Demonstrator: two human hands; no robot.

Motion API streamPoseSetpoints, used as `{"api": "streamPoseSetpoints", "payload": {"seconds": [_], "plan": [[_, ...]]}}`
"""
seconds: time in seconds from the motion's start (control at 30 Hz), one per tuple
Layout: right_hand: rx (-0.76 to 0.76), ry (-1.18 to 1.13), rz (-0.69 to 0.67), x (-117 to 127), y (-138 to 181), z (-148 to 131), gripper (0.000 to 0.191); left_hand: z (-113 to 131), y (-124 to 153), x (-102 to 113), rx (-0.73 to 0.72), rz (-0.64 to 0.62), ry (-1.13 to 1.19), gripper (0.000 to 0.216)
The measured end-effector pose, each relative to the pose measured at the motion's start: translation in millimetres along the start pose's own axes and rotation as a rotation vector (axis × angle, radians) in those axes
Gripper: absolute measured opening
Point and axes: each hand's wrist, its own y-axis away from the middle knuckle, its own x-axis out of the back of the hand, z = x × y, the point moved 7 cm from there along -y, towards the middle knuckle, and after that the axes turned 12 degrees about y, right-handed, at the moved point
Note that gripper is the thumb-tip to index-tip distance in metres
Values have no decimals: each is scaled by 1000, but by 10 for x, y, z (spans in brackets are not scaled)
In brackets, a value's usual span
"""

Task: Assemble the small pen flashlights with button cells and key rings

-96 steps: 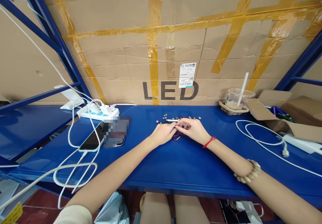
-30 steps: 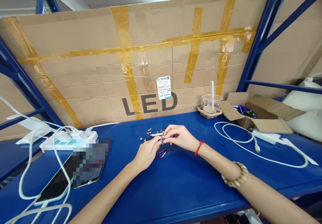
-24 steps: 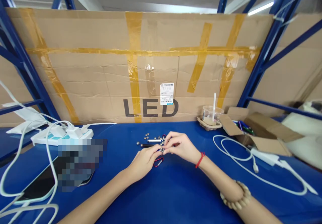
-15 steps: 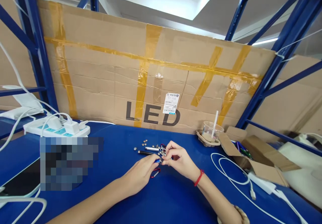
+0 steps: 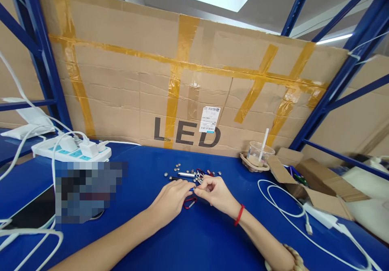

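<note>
Fingertips of the left hand [image 5: 170,201] and the right hand [image 5: 216,194] meet low over the blue shelf top [image 5: 212,242]. Both hands are curled and pinch a small blue piece [image 5: 192,189] between them. It is mostly covered by the fingers and too small to identify. 1 red carabiner [image 5: 190,203] lies on the shelf just below the pinch, partly hidden by the left hand.

Just behind the hands are scattered button cells [image 5: 176,167], too tiny to count, with 1 silver tube [image 5: 186,175] and 1 dark tube [image 5: 174,178]. More red bits there are half hidden behind the right hand.

A pixelated patch [image 5: 88,190] masks whatever lies on the dark phone [image 5: 27,214]. The bead bracelet [image 5: 287,263] is cut off by the bottom edge. At the right, a white cable [image 5: 285,213] loops towards an open cardboard box [image 5: 322,186], whose contents are mostly out of sight.
</note>
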Motion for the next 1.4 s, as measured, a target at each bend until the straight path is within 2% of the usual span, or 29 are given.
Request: {"api": "streamPoseSetpoints", "payload": {"seconds": [0.17, 0.33, 0.43, 0.53, 0.6, 0.67, 0.87, 1.03, 1.2, 1.4], "plan": [[-152, -38, -81, -112, -1, 178, 40, -15, 0, -2, -37, -21, -31, 33], [-115, 17, -49, -18, -62, 147, 39, -73, -48, 1, 18, 4, -60, 31], [-83, 122, 96, 273, -104, 111, 39, -94, -71, 20, 58, 53, -41, 30], [-106, 347, 362, 669, -77, 125, 33, -151, -72, 49, 145, 90, -9, 31], [-75, 582, 394, 772, -61, 110, 20, -214, -61, 72, 245, 110, 16, 32], [-53, 777, 338, 755, -61, 123, 11, -252, -50, 86, 320, 111, 27, 32], [77, 1035, 164, 484, -79, 129, 20, -193, -57, 57, 357, 54, 67, 29], [80, 1050, 132, 389, -74, 108, 25, -163, -51, 27, 359, 43, 102, 29], [36, 1042, 142, 389, -79, 124, 13, -189, -35, 11, 380, 49, 148, 29], [16, 1028, 152, 362, -80, 130, 9, -157, -32, 35, 379, 58, 155, 30]]}}
